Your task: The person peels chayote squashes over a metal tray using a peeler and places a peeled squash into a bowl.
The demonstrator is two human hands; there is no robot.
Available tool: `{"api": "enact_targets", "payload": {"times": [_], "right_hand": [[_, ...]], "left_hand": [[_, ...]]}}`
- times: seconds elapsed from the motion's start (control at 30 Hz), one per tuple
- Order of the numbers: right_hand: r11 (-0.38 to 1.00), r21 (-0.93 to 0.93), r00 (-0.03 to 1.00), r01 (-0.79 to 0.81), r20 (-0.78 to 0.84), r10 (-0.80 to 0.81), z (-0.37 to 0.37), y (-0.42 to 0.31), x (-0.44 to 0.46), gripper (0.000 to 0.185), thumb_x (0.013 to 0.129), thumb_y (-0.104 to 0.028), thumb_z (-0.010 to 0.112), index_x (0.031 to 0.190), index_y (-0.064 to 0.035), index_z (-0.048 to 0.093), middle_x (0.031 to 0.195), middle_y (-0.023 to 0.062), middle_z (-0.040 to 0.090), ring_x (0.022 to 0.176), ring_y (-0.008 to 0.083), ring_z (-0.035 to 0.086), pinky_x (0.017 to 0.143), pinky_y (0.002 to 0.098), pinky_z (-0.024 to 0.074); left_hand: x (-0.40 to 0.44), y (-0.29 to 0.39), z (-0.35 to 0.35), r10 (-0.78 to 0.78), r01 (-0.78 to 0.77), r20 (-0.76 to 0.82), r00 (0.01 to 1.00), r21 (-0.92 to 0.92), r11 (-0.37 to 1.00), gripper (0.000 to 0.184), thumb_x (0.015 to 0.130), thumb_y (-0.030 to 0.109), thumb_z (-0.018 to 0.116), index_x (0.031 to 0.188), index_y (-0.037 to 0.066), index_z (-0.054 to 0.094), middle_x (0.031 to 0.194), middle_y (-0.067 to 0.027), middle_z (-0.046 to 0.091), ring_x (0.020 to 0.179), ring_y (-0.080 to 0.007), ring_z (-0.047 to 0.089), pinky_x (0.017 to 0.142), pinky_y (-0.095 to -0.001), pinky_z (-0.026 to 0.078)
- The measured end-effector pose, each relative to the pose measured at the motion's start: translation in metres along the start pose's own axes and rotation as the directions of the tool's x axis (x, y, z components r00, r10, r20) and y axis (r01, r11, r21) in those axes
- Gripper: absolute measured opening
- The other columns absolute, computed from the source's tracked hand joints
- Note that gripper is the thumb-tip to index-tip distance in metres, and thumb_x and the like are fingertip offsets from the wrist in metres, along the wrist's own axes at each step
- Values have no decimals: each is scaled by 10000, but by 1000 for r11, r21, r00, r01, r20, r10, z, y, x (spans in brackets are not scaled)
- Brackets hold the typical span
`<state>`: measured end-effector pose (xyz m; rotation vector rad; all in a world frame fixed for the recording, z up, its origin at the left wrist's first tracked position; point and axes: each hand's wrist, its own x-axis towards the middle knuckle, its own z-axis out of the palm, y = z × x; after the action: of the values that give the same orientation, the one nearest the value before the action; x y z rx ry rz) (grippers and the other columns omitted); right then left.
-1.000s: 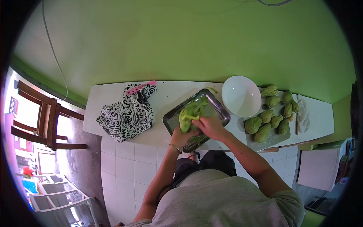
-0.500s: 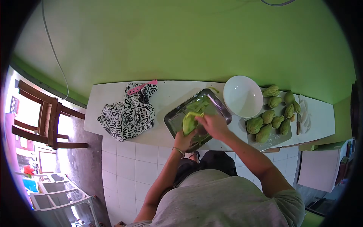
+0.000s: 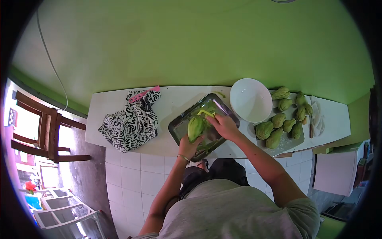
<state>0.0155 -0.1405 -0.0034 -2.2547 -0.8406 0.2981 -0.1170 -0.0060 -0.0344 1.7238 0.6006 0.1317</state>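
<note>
My left hand (image 3: pixel 188 146) is closed around the lower end of a green chayote (image 3: pixel 195 128), which is held over a metal tray (image 3: pixel 178 122). A yellow-green peeler (image 3: pixel 205 113) is gripped in my right hand (image 3: pixel 223 126), its head near the top of the chayote but apart from it. Green peelings (image 3: pixel 212 106) lie in the tray below, partly hidden by my hands and the chayote.
Right of the tray stands a white bowl (image 3: pixel 250 100). Several chayotes (image 3: pixel 274 138) lie on a board (image 3: pixel 284 146), beside a knife (image 3: pixel 311 129) and a white cloth (image 3: pixel 318 119). A black-and-white patterned cloth (image 3: pixel 131 127) with a pink strip lies left. A green wall (image 3: pixel 191 47) backs the table.
The peeler has lifted off the chayote and now shows clearly above it. My left hand still holds the chayote, now more upright. The whole view has shifted slightly.
</note>
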Motion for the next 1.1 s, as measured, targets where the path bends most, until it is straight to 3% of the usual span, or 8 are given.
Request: {"api": "enact_targets", "payload": {"times": [0.13, 0.23, 0.33, 0.73, 0.83, 0.87, 0.97, 1.1], "right_hand": [[994, 106, 996, 7, 85, -16, 1, -20, -11, 432, 900, -414, 515, 748, -14, 575, 579, 154, 572, 549, 338, 584, 509, 412, 443], [988, -31, 987, 149, 63, -147, 8, -24, -17, 376, 895, -379, 530, 766, -29, 576, 596, 136, 587, 558, 327, 594, 505, 406, 454], [963, -164, 976, 216, 47, -211, 15, -22, -13, 357, 902, -372, 512, 782, -42, 577, 608, 139, 593, 577, 330, 601, 517, 418, 465], [983, -181, 998, 46, -39, -54, 28, -23, 24, 424, 923, -433, 436, 802, -54, 585, 635, 167, 594, 611, 362, 598, 546, 462, 462], [967, -247, 993, -70, -108, 44, 8, 6, 47, 448, 920, -453, 432, 781, -57, 587, 624, 165, 590, 611, 368, 595, 547, 459, 465], [965, -255, 995, -61, -93, 38, -4, 6, 49, 454, 920, -459, 431, 777, -58, 589, 625, 164, 591, 615, 370, 596, 551, 460, 466], [968, -231, 995, -98, -43, 91, -23, -4, 38, 478, 920, -477, 422, 781, -54, 593, 643, 167, 599, 652, 384, 598, 584, 471, 469], [998, 7, 996, -62, -63, 62, -10, -6, 5, 505, 924, -484, 414, 772, -37, 593, 620, 172, 578, 636, 383, 588, 574, 468, 446]], "left_hand": [[-2, 17, -7, -117, 117, 33, 993, 12, 993, 408, 745, 271, 704, 976, -47, 596, 823, -152, 663, 751, -231, 647, 697, -332, 486], [2, 7, -5, -108, 107, 31, 994, 24, 994, 423, 757, 307, 694, 975, -43, 597, 816, -166, 658, 755, -246, 647, 694, -344, 483], [3, -7, 4, -4, 7, -68, 998, 37, 999, 288, 807, 272, 667, 827, -9, 606, 565, -9, 531, 466, -90, 474, 446, -268, 373], [17, 3, -23, 22, -6, -71, 997, 224, 975, 423, 811, 330, 650, 1023, -28, 575, 671, -118, 617, 602, -219, 597, 597, -351, 465], [-12, 7, -3, 244, -211, -32, 969, 403, 891, 473, 805, 350, 663, 1035, -49, 556, 699, -134, 620, 641, -215, 610, 622, -350, 475], [-14, 0, 5, 285, -247, -55, 957, 366, 897, 440, 813, 357, 668, 943, -51, 571, 700, -95, 607, 614, -154, 581, 591, -304, 468], [-3, -4, 5, -168, 160, 106, 980, 87, 983, 466, 806, 392, 672, 935, -46, 582, 733, -126, 626, 627, -205, 610, 604, -324, 483], [7, -2, -9, -148, 231, 276, 950, -297, 927, 339, 841, 327, 658, 861, -3, 581, 667, -21, 566, 562, -82, 520, 520, -238, 436]]}}
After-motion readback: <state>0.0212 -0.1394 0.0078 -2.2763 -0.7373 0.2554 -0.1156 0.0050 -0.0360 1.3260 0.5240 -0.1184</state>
